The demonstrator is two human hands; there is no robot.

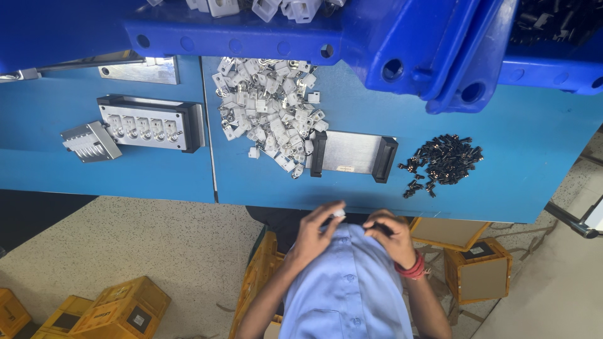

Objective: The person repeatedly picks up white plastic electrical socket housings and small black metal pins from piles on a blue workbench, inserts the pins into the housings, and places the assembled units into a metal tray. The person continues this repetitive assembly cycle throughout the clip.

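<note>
My left hand [312, 235] pinches a small white part [340, 213] against my chest; my right hand [392, 238] closes on a black pin [379, 226]. At twelve o'clock the white pile [269, 116] and, at one, the black pile [443, 163] look barely touched.

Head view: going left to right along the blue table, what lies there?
Ribbed grey metal block → black-framed metal fixture with a row of sockets → heap of small white plastic parts → black-ended flat metal plate → pile of small black parts.
</note>
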